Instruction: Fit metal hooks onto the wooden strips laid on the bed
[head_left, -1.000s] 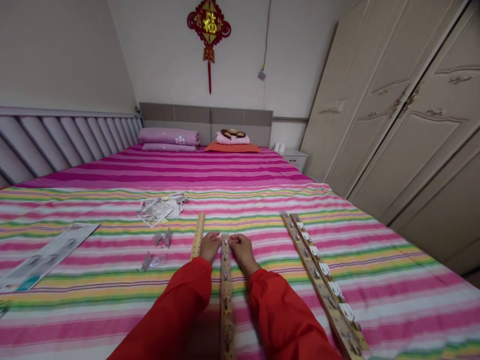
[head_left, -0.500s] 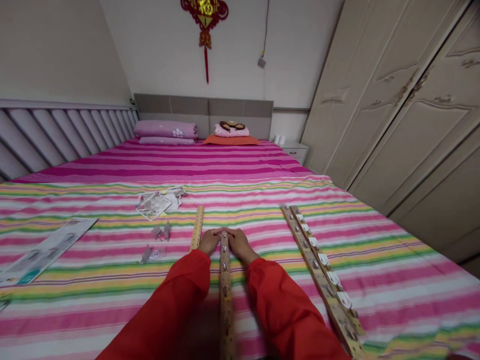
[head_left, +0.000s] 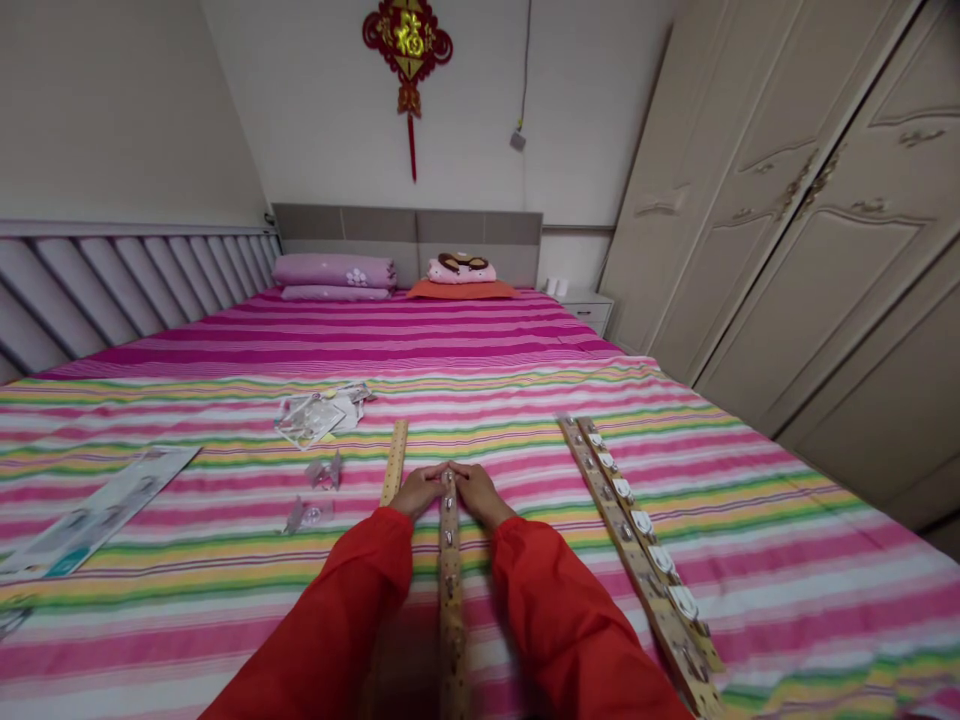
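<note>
A long wooden strip lies lengthwise in front of me on the striped bed cover, with small metal hooks on clear pads spaced along it. At its far end my left hand grips the left edge. My right hand holds the same end from the right, and the fingertips of both hands meet there. Just left of my left hand lies a bare wooden strip with holes in it, its near part hidden by my sleeve. The near end of the held strip is dim and blurred.
To the right lie a wooden strip with metal hooks and another with white hooks. At left are a long printed packaging card, crumpled clear plastic pieces and a pile of wrappers. A metal tool shows at the left edge.
The view has tilted up slightly, so the scene sits a little lower. Both hands remain at the far end of the strip, and the strips have not visibly moved on the bed.
</note>
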